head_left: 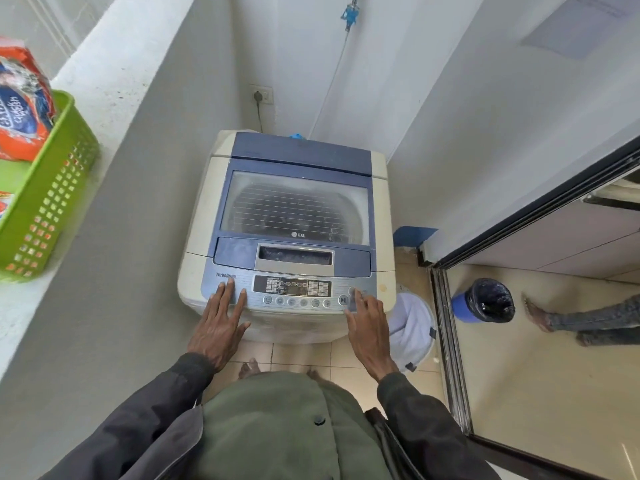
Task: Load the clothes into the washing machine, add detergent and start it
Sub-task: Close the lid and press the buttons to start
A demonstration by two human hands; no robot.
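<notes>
Against the corner walls stands the LG top-load washing machine [287, 265], its windowed lid [298, 206] down. Both hands are apart and hold nothing. The left hand [218, 327] lies flat, fingers straight, on the left end of the machine's control panel [292, 289]. The right hand [369, 327] reaches to the panel's right end, fingertips [356, 296] touching just beside the play/pause button [343, 300]. Left of the machine, on a ledge, a green basket [52, 202] holds an orange detergent bag [20, 98]. A pale laundry hamper [412, 327] sits at the machine's right side.
</notes>
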